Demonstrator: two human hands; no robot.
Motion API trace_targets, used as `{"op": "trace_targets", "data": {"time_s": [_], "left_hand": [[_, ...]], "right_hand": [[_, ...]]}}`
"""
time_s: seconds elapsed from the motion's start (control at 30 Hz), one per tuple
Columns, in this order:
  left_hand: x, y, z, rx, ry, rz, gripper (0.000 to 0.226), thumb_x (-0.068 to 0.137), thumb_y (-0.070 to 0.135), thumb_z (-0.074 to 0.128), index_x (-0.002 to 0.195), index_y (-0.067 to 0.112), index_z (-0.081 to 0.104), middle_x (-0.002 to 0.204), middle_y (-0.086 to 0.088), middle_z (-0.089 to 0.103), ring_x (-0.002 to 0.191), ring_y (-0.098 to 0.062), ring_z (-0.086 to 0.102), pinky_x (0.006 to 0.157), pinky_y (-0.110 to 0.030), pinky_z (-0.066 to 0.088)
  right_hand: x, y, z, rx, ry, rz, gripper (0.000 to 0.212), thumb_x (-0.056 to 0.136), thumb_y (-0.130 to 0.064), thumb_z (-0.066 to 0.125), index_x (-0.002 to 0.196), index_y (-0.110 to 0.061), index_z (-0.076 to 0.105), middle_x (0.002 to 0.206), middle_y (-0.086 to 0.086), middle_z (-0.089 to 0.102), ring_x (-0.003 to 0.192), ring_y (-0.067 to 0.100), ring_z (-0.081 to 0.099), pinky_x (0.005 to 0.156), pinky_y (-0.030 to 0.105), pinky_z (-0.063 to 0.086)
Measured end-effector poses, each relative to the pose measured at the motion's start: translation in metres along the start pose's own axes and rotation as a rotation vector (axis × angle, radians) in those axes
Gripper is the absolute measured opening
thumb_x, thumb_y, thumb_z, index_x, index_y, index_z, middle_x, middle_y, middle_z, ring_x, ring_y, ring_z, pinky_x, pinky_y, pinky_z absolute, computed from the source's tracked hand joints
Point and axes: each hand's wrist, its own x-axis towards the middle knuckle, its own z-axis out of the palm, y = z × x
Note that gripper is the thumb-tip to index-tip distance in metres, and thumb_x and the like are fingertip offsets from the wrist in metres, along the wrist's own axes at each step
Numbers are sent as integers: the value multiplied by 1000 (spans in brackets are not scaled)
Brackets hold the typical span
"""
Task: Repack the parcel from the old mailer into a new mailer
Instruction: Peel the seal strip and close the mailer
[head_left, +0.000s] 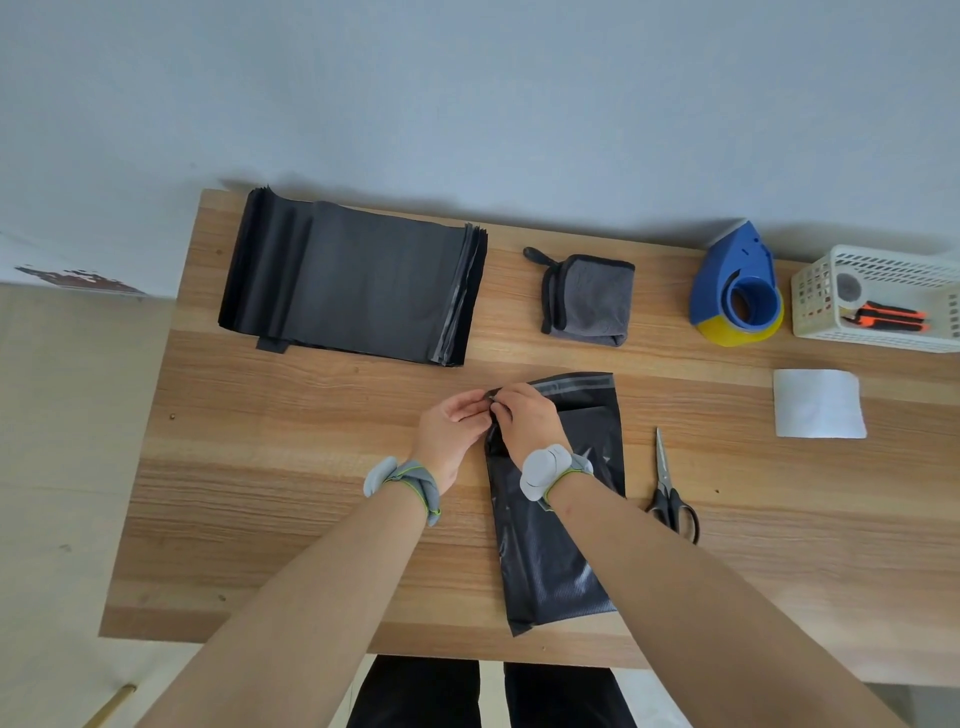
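We look down on a wooden table (322, 426). A black mailer (550, 545) lies lengthwise in front of us, its flap end farthest away and showing a grey adhesive strip. Our hands meet at that far left corner. The left hand (452, 426) and right hand (524, 421) both pinch the corner of the flap, fingertips touching each other; what exactly sits between them is too small to tell. The right wrist rests over the mailer, the left beside it. Both wrists wear grey bands.

A stack (353, 280) of black mailers lies far left. A folded grey cloth (587, 301), a blue tape dispenser (737, 286) and a white basket (878, 301) line the far edge. Scissors (670, 493) lie just right of the mailer, a white label (818, 402) beyond them.
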Motion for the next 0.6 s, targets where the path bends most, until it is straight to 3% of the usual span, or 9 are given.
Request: {"op": "trace_targets", "data": {"time_s": [0.2,0.3,0.4,0.5,0.6], "left_hand": [[-4,3,0,216,9,69,46,81,4,74,125,13,62,112,-2,70,104,-8,66,90,-24,53],[-2,3,5,443,85,169,35,82,16,75,116,14,68,103,-1,74,96,-8,69,84,-21,54],[0,6,10,586,181,245,18,85,23,71,102,17,73,92,3,75,88,-10,70,84,-28,56],[3,5,10,560,210,220,7,85,27,70,90,23,73,84,2,74,82,-16,71,83,-38,57],[5,2,7,481,213,166,11,81,33,68,87,25,73,82,3,75,82,-18,72,82,-43,59]], "right_hand": [[2,2,1,20,13,32,21,97,-10,51,94,-2,70,101,9,65,87,22,62,76,20,43],[3,2,1,24,22,41,20,96,-10,51,92,-2,69,98,9,65,85,23,61,75,22,43],[4,1,0,36,53,38,20,96,-10,53,90,0,69,95,11,66,84,24,61,76,28,47],[4,1,-2,43,74,38,19,94,-10,55,86,0,69,91,10,66,79,22,58,73,24,44],[5,-2,-7,45,113,57,19,94,-12,56,84,-1,68,89,5,62,74,14,50,68,17,35]]}}
